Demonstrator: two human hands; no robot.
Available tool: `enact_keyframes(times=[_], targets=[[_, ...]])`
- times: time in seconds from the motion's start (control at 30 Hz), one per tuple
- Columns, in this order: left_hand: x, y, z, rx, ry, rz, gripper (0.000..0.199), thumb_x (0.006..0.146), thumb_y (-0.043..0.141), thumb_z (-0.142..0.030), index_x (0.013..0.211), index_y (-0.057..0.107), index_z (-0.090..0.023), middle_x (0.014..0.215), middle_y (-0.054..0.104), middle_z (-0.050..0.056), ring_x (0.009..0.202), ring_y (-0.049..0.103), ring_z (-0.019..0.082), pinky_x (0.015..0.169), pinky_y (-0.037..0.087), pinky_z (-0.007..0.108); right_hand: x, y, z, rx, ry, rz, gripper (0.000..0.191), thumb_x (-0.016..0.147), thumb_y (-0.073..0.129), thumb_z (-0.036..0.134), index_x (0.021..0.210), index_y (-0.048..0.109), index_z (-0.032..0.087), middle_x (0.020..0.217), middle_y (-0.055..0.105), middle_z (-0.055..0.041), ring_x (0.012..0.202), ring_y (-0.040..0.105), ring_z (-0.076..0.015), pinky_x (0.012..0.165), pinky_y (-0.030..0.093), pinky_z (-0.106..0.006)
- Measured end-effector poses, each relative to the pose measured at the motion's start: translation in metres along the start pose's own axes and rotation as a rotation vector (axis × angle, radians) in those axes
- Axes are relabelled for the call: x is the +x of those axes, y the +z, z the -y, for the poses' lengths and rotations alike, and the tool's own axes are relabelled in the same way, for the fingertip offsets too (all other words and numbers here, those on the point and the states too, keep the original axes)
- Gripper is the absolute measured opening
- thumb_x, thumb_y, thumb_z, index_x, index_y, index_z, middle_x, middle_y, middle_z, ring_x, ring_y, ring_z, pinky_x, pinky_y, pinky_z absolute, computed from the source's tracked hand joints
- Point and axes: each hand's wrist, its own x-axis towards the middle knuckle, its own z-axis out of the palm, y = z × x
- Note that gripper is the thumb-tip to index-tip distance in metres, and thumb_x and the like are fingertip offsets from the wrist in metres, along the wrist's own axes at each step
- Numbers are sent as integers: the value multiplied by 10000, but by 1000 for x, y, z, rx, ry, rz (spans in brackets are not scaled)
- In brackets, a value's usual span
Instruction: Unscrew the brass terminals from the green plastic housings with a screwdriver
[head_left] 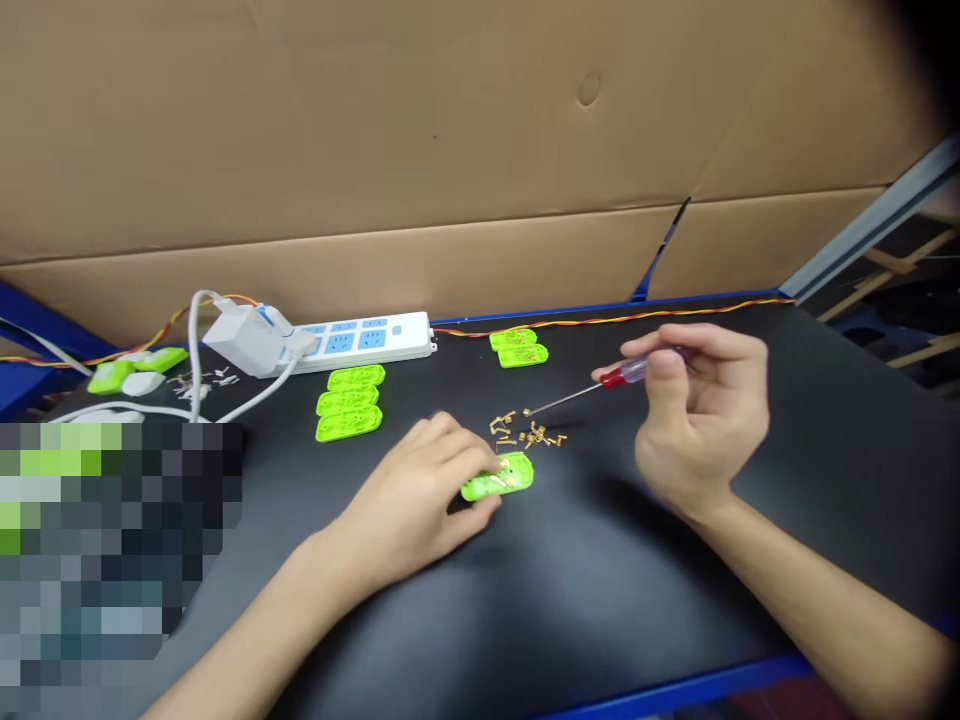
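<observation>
My left hand (431, 490) grips a bright green plastic shell half (517, 473) by its left end, thumb on the near side and fingers on the far side. Small brass-coloured pieces show inside that shell. In my right hand (697, 420) is a screwdriver (619, 375) with a red and clear purple handle, held between thumb and fingers. Its thin shaft slants down to the left, and a small brass piece (526, 412) shows at the tip. Loose brass contact pieces (536, 435) lie scattered on the black table just beyond the shell.
Several green shells (349, 403) lie in a column at the left, and two more shells (519, 348) sit farther back. A white power strip (367, 340) with plugs and white cables stands behind. Cardboard (450, 130) walls the back. The lower left is pixelated.
</observation>
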Motion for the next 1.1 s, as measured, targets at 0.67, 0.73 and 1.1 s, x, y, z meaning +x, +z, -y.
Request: enact_keyframes(times=[0.67, 0.73, 1.1], targets=[[50, 61, -52, 425, -55, -238, 143, 899, 586, -294, 899, 632, -159, 865, 643, 79, 870, 543, 265, 716, 371, 400, 14, -6, -16, -38, 26, -54, 122, 906, 603, 217, 1021, 629, 248, 864, 656, 4, 743, 679, -111, 588, 614, -235], [48, 58, -46, 447, -83, -225, 146, 910, 571, -295, 901, 634, -163, 892, 655, 90, 867, 536, 267, 705, 360, 403, 14, -6, -16, -28, 37, -42, 121, 908, 601, 226, 1023, 624, 251, 854, 658, 4, 719, 673, -111, 578, 609, -240], [21, 32, -16, 330, 131, -131, 177, 971, 511, -275, 911, 665, -212, 884, 667, 23, 894, 500, 209, 795, 329, 386, 12, -7, -16, -30, 48, 8, 128, 910, 599, 255, 1034, 623, 271, 852, 656, -10, 693, 664, -125, 575, 610, -276]])
